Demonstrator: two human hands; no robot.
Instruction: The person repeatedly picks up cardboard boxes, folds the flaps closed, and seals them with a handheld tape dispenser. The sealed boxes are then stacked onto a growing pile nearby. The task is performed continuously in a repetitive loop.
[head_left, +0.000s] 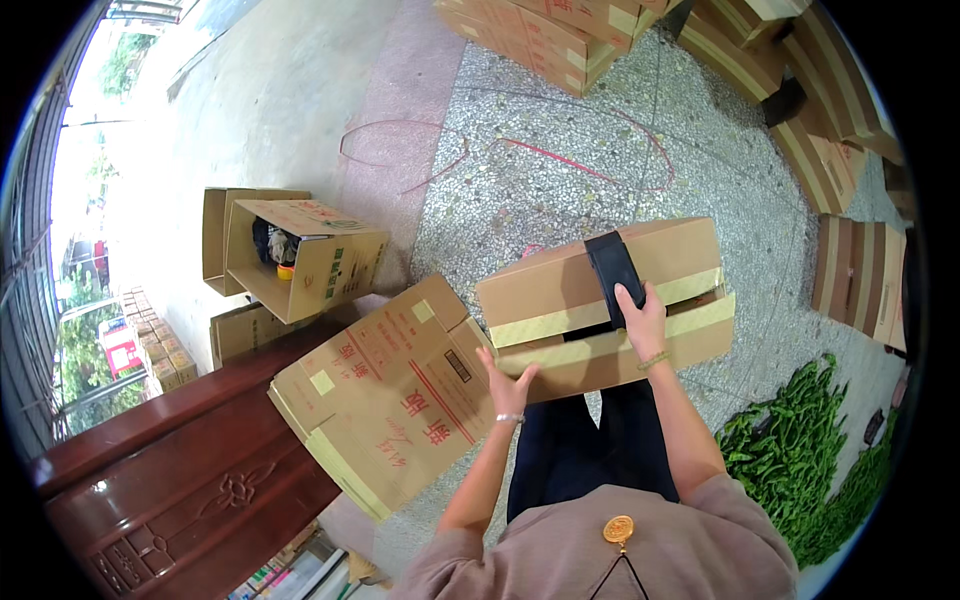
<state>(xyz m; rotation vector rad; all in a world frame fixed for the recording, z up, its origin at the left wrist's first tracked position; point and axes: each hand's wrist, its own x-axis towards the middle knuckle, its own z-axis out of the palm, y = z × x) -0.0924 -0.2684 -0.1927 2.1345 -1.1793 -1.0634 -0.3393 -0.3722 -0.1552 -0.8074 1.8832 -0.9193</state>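
Note:
A cardboard box (559, 300) sits in front of my legs. Its top flaps meet at a gap, and yellowish tape strips run along both flap edges. My right hand (646, 319) grips a black hand-held tool (616, 270), possibly a tape dispenser, which lies across the far flap and the gap. At the box's left corner, my left hand (510, 384) holds on with thumb and fingers spread around the corner. Its fingertips are partly hard to make out. Just left of that hand, a flattened carton (375, 390) with red printing leans beside the box.
A dark red carved wooden piece (202, 450) stands at left, near an open carton (315, 281) containing dark items. Stacked cartons (555, 45) stand ahead, more cartons (825, 165) at right. Red strapping (559, 157) lies on the floor. Green peppers (787, 442) are heaped at right.

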